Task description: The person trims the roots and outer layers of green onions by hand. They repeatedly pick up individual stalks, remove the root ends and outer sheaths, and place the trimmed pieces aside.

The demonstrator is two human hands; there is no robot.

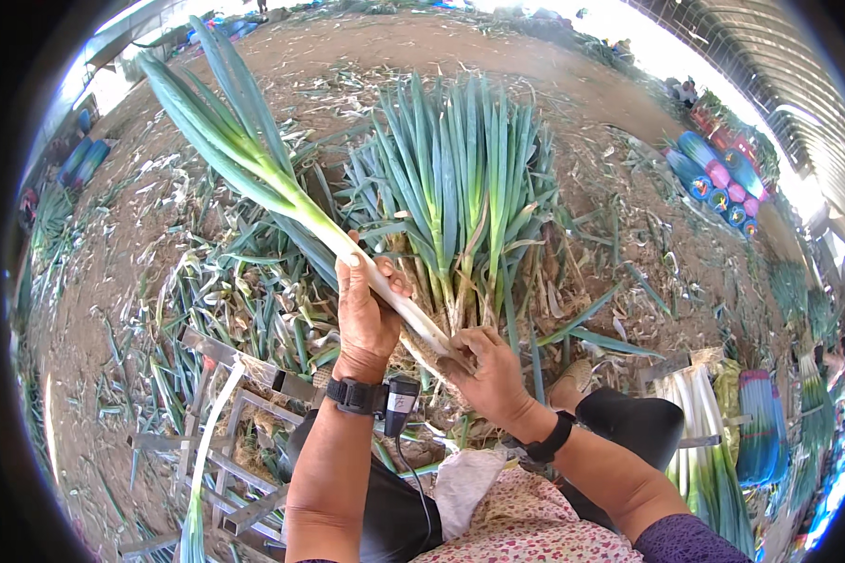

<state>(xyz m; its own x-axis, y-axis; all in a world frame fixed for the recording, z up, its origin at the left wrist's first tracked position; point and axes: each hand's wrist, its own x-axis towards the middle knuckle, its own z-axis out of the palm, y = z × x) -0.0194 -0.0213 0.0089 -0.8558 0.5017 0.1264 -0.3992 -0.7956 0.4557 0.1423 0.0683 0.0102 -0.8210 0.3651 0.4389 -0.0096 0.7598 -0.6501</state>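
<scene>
We find one leek (317,221) in front of the person, its long axis slanting from leaves at far left to root end at near right. The left hand (364,305) is wrapped around the white shank. The right hand (488,371) is nearer the root end, fingers bent against it; whether they grip it, we cannot tell. The hands are apart.

Upright left hand (366,314), fingers (396,278) in a curl, and lower right hand (493,375), fingers in a pinch
</scene>
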